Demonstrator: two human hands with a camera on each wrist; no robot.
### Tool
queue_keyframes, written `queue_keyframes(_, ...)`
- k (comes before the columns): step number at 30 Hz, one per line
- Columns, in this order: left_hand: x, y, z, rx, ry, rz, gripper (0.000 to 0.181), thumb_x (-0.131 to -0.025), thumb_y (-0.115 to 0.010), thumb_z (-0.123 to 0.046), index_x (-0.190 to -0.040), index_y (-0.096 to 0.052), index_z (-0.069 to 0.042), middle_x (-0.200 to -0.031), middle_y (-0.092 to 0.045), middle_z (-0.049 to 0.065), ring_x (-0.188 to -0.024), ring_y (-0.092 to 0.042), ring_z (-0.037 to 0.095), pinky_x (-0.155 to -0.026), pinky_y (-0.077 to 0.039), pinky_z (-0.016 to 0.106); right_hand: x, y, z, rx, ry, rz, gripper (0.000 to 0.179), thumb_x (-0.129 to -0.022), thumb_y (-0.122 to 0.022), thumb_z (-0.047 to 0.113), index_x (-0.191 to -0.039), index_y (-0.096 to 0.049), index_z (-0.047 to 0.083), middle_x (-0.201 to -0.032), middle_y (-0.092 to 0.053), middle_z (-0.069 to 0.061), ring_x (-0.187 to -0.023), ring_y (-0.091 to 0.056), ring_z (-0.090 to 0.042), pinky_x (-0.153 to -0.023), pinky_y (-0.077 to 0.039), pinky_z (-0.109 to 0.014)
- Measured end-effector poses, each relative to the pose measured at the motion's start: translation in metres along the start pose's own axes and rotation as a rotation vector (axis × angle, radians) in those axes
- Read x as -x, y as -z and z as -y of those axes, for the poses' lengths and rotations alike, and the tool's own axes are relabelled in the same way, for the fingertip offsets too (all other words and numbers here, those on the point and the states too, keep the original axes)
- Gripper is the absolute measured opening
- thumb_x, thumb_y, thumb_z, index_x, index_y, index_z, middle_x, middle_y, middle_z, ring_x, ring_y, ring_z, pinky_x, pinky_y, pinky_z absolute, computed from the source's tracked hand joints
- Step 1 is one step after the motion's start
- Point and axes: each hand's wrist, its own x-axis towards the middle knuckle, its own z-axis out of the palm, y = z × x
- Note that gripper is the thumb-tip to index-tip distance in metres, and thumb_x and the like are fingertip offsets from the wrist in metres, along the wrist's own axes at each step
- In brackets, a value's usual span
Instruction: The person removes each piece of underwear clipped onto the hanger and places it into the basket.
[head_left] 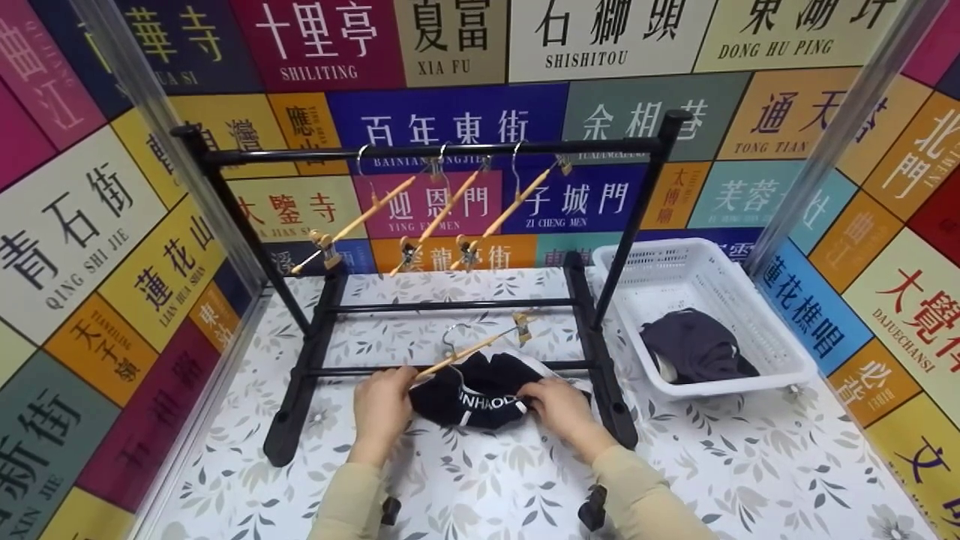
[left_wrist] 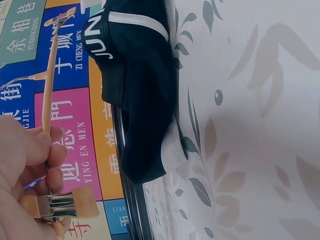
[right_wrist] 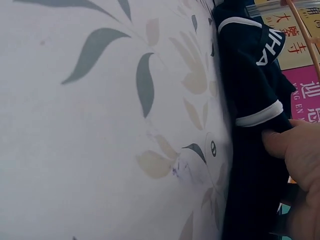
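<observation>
My left hand (head_left: 381,409) grips a wooden clip hanger (head_left: 469,351) near one end. In the left wrist view, fingers curl round its bar (left_wrist: 48,100), close to a metal-and-wood clip (left_wrist: 60,205). Below the hanger, black briefs (head_left: 442,397) with white trim and a white-lettered waistband lie low over the table. My right hand (head_left: 566,409) pinches the right side of the briefs. In the right wrist view, the thumb presses the dark cloth (right_wrist: 250,85) beside a white stripe. The fingers behind the cloth are partly hidden.
A black garment rack (head_left: 289,155) stands across the table, with three clip hangers hooked on its top rail, including one at the left (head_left: 367,214). At right, a white plastic basket (head_left: 780,337) holds a dark folded garment (head_left: 694,345). Sign-patterned walls enclose the patterned tabletop (head_left: 487,487).
</observation>
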Motion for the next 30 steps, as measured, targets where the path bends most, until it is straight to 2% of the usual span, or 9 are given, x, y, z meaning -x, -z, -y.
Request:
queue_keyframes(4,0.002,0.000,0.002,0.001,-0.001,-0.002,0.022,-0.074,-0.072,0.002,-0.089,-0.072,-0.014,-0.075,-0.068,0.005,-0.066,-0.063,0.032,-0.057,-0.044,0.050,-0.002,0.006,0.001,-0.052,-0.071,0.006,0.022,-0.087,-0.068,0.004,-0.103,-0.072,0.018,-0.095,-0.070,-0.005,-0.088,-0.067,-0.029,-0.075,-0.052,-0.046)
queue_keyframes(11,0.003,0.004,0.004,0.000,0.022,0.012,0.018,-0.079,-0.073,-0.001,-0.091,-0.073,-0.015,-0.076,-0.068,0.004,-0.068,-0.063,0.031,-0.059,-0.044,0.049,-0.008,0.023,-0.001,-0.088,-0.208,-0.008,0.021,-0.094,-0.062,0.009,-0.106,-0.072,0.023,-0.104,-0.073,-0.005,-0.093,-0.069,-0.031,-0.078,-0.053,-0.048)
queue_keyframes(19,0.007,0.011,0.006,-0.017,0.043,0.020,0.019,-0.081,-0.072,-0.001,-0.093,-0.074,-0.015,-0.076,-0.068,0.002,-0.069,-0.063,0.030,-0.059,-0.044,0.048,-0.015,0.048,-0.005,-0.130,-0.268,-0.115,0.020,-0.094,-0.062,0.010,-0.107,-0.072,0.021,-0.102,-0.074,-0.008,-0.091,-0.069,-0.035,-0.076,-0.052,-0.051)
queue_keyframes(25,0.008,0.014,0.009,-0.033,0.057,0.040,0.024,-0.078,-0.072,0.003,-0.094,-0.074,-0.016,-0.076,-0.067,0.002,-0.067,-0.062,0.029,-0.060,-0.045,0.049,-0.021,0.070,-0.011,-0.233,-0.302,-0.174,0.023,-0.094,-0.058,0.006,-0.112,-0.071,0.013,-0.113,-0.071,-0.013,-0.098,-0.067,-0.038,-0.084,-0.050,-0.054)
queue_keyframes(30,0.008,0.021,0.014,-0.028,0.053,0.026,0.025,-0.076,-0.072,0.003,-0.093,-0.074,-0.016,-0.078,-0.069,0.003,-0.068,-0.063,0.031,-0.060,-0.046,0.051,-0.024,0.098,-0.019,-0.340,-0.358,-0.215,0.026,-0.096,-0.054,0.005,-0.116,-0.069,0.012,-0.118,-0.068,-0.017,-0.100,-0.064,-0.039,-0.087,-0.048,-0.055)
